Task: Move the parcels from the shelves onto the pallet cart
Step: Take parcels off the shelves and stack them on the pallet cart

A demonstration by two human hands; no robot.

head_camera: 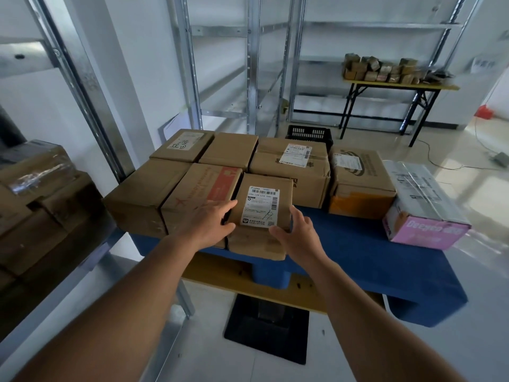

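Head camera looks down, close over pallet cart [358, 244].

Item: I am seeing two bare forearms, sleeveless to the frame edge; left hand [212, 224] and right hand [298, 234] showing no gloves, rings or watch.

The blue pallet cart [371, 260] before me carried brown cardboard parcels [176, 188] packed edge to edge across its far side, with a pink-fronted box [425, 216] apart at its right end; a steel shelf [55, 285] at my left bore taped cartons [41, 205].
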